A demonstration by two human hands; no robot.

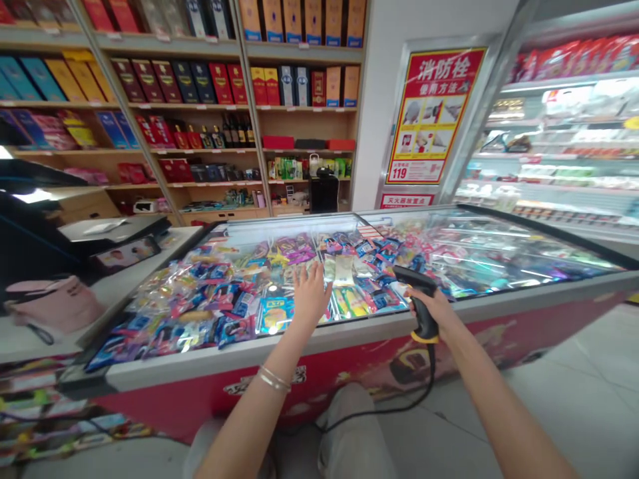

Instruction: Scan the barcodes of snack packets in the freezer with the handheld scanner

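Observation:
My right hand (435, 311) is wrapped round the grip of a black and yellow handheld barcode scanner (423, 313), whose head points left over the chest freezer (369, 327). A black cable runs down from the scanner's base and across my knees. My left hand (310, 293) holds nothing; its fingers are spread above the freezer's near side. Below that hand lie many packaged frozen treats. A blue and yellow packet (275, 313) is just left of it, and yellow-green packets (351, 301) lie to its right. Whether the left palm touches the glass cannot be made out.
A counter at left bears a pink bag (54, 303) and a dark device with a small screen (127, 253). Behind the freezer stand shelves of boxed goods (200, 81) and a red fire-hydrant poster (435, 116). A lit display fridge (569, 133) is at right.

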